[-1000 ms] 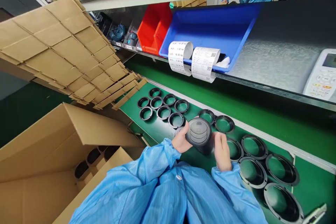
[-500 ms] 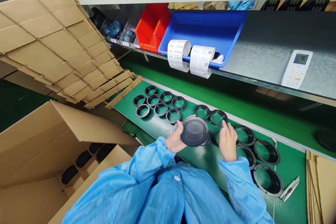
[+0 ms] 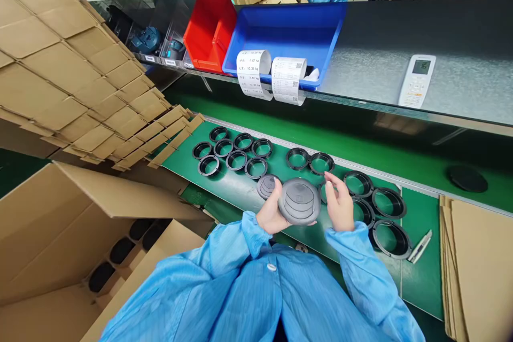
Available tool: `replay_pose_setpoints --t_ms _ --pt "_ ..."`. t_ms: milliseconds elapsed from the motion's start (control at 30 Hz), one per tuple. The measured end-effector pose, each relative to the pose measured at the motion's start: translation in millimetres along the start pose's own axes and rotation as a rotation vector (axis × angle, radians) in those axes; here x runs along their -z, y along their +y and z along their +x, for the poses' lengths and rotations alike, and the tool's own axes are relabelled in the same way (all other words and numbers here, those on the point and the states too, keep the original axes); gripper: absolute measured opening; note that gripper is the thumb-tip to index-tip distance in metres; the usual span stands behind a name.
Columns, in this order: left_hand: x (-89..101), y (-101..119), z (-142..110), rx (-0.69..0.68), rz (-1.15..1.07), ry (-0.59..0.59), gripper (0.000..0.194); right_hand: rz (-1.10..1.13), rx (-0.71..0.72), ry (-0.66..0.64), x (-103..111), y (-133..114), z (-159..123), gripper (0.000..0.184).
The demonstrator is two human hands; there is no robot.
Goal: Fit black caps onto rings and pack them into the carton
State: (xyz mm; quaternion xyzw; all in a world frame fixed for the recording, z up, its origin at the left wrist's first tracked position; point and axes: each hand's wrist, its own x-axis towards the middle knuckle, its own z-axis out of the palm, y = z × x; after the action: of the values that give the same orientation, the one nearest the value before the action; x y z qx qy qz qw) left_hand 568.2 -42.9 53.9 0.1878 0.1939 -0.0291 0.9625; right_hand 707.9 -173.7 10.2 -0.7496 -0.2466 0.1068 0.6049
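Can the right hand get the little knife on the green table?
Probably yes. The right hand looks empty. Black rings stand between it and the knife, but it could likely pass over them.

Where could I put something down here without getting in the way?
Two bare patches: the shelf between the blue bin and the white remote control, and the green tabletop between the utility knife and the cardboard sheets. It looks crowded around the right hand and toward the tabletop's left end, where black rings sit close together.
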Motion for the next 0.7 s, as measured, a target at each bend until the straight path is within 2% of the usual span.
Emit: replay_pose_setpoints --t_ms 100,300,467,700 --pt "2.4 0.5 1.7 0.062 -0.026 -0.007 0.091 -0.144 0.241 -0.121 7.4 -5.6 -16.5 0.038" --pt "3.4 -9.6 3.4 0.045 0.022 0.033 0.081 -0.216 0.299 -0.232 3.1 -6.0 -25.8 0.055" --pt "-2.0 -16.5 4.8 0.035 0.016 0.01 0.082 -0.136 0.246 -0.275 13.1 -2.1 -21.9 0.063" --pt "-4.0 -13.9 4.3 0.104 -0.016 -0.061 0.09 0.109 0.018 -0.271 17.3 -9.8 -26.3 0.07"
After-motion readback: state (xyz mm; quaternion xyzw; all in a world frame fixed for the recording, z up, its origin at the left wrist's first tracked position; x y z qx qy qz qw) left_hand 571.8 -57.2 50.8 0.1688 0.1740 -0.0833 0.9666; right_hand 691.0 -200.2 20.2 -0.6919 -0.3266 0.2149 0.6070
